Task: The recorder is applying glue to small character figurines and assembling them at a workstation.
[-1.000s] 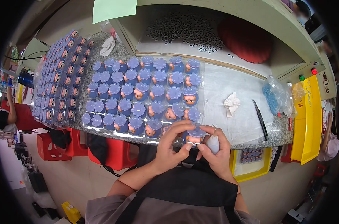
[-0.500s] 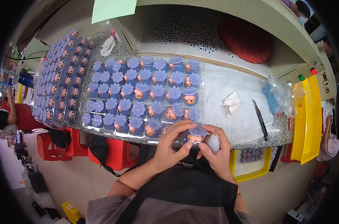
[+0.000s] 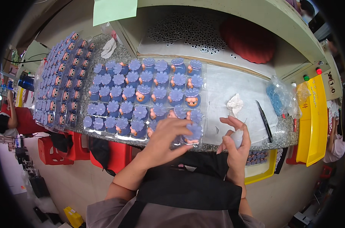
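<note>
A second clear plastic tray of small purple-capped figurines point(image 3: 58, 81) is lying at the far left of the speckled stone surface point(image 3: 282, 125). Beside it, the main clear tray of purple flower-capped toy heads point(image 3: 142, 95) is sitting in front of the person. The left hand point(image 3: 168, 138) is gripping one purple flower-capped head point(image 3: 194, 131) at the tray's near right corner, fingers curled around it. The right hand point(image 3: 235, 140) is holding a small white bottle point(image 3: 237, 137) just beside it, fingers loosely spread. Black tweezers point(image 3: 264, 121) are lying farther right.
</note>
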`<act>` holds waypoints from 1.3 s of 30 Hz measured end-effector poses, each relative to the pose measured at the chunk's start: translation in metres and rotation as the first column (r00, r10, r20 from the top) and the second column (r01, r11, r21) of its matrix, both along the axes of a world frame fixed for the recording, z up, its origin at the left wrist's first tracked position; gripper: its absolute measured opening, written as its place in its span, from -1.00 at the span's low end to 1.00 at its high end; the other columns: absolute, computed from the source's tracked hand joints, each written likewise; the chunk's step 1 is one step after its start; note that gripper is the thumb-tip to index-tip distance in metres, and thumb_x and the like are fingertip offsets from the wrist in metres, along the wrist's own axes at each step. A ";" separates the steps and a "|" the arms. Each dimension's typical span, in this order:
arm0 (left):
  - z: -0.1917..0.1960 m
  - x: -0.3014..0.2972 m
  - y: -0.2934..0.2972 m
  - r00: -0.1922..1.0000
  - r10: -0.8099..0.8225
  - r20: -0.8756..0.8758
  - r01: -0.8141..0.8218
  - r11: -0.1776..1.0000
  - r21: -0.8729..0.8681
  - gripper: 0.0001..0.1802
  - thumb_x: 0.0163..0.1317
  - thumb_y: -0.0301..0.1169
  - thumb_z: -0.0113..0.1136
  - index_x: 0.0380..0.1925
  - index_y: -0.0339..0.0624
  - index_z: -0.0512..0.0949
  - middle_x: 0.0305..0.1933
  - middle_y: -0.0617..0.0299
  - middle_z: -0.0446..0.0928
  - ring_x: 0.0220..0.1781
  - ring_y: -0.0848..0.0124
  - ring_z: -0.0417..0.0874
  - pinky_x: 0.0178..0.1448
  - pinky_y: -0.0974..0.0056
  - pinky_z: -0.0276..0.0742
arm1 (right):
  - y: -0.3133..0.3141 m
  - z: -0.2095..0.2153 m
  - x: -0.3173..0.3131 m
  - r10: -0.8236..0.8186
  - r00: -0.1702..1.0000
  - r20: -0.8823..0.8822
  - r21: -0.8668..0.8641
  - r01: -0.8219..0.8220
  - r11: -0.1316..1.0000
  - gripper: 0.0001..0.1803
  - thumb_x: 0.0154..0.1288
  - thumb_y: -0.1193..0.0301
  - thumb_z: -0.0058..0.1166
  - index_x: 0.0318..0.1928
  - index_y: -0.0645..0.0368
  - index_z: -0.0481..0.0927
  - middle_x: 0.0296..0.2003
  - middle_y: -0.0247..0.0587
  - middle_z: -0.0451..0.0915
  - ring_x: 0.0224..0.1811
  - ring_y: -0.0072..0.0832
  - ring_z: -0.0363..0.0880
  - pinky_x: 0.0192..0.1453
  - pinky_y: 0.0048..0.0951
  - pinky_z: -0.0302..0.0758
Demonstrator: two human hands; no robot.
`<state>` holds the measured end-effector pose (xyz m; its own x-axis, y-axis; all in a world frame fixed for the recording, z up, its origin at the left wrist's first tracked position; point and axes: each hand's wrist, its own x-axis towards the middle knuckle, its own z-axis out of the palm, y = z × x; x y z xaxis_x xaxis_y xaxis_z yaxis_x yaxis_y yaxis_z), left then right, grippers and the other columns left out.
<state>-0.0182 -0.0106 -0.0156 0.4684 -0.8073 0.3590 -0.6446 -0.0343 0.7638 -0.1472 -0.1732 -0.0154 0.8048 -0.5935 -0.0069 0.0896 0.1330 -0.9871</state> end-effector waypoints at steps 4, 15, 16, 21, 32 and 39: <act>-0.013 -0.003 -0.001 0.952 -0.159 0.261 0.097 0.967 0.236 -0.68 -0.13 -0.41 0.26 -0.30 -0.09 0.43 -0.04 0.18 0.41 -0.09 0.26 0.45 0.14 0.12 0.19 | 0.001 -0.004 -0.004 -0.017 0.999 -0.035 -0.016 0.016 1.000 -0.56 0.04 0.56 -0.03 0.00 0.36 0.30 -0.09 0.07 0.41 -0.63 -0.74 0.25 -0.67 -0.69 0.38; 0.018 0.012 -0.010 0.913 -0.220 0.344 0.105 0.940 0.323 -0.72 -0.10 -0.43 0.19 -0.31 -0.11 0.43 -0.12 0.16 0.38 -0.01 0.23 0.37 0.15 0.11 0.20 | -0.001 -0.004 -0.008 0.004 0.999 -0.052 0.022 -0.003 1.000 -0.59 0.04 0.55 -0.01 -0.04 0.37 0.32 -0.11 0.04 0.43 -0.61 -0.74 0.25 -0.67 -0.69 0.38; 0.021 0.018 -0.015 0.903 -0.234 0.360 0.126 0.946 0.297 -0.72 -0.10 -0.45 0.17 -0.30 -0.11 0.43 -0.11 0.16 0.38 0.01 0.22 0.36 0.13 0.13 0.22 | -0.001 -0.005 -0.009 -0.003 0.999 -0.054 0.024 0.004 1.000 -0.59 0.04 0.55 -0.01 -0.04 0.37 0.33 -0.11 0.04 0.43 -0.61 -0.74 0.25 -0.66 -0.69 0.38; 0.001 0.045 -0.049 0.804 -0.440 0.399 0.291 0.877 0.382 -0.62 -0.13 -0.59 0.04 -0.21 -0.11 0.51 -0.12 0.15 0.39 -0.01 0.20 0.37 0.08 0.21 0.26 | 0.003 -0.005 -0.009 -0.009 0.999 -0.035 0.052 0.011 0.999 -0.59 0.04 0.54 0.00 -0.04 0.36 0.33 -0.12 0.02 0.43 -0.62 -0.74 0.25 -0.66 -0.69 0.38; -0.008 0.040 -0.039 0.898 -0.329 0.291 0.249 0.927 0.280 -0.53 -0.17 -0.67 0.11 -0.17 -0.05 0.51 -0.17 0.16 0.34 -0.04 0.19 0.36 -0.02 0.20 0.33 | -0.002 -0.017 -0.015 -0.029 0.995 0.091 0.075 0.023 0.997 -0.59 -0.03 0.50 -0.06 -0.11 0.19 0.17 -0.20 -0.01 0.26 -0.66 -0.56 0.26 -0.75 -0.67 0.26; -0.007 0.055 -0.038 0.879 -0.413 0.239 0.370 0.907 0.203 -0.53 -0.19 -0.64 0.17 -0.18 0.01 0.52 -0.15 0.16 0.37 -0.15 0.18 0.43 -0.14 0.21 0.41 | -0.004 -0.015 -0.010 -0.013 0.986 0.169 0.110 -0.005 0.994 -0.62 -0.01 0.46 -0.04 -0.15 0.19 0.17 -0.16 0.03 0.24 -0.49 -0.40 0.42 -0.67 -0.55 0.42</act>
<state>0.0365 -0.0484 -0.0227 0.0048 -0.9573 0.2892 -0.8089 0.1664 0.5639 -0.1573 -0.1770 -0.0303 0.7976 -0.5998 0.0638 0.2544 0.2386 -0.9372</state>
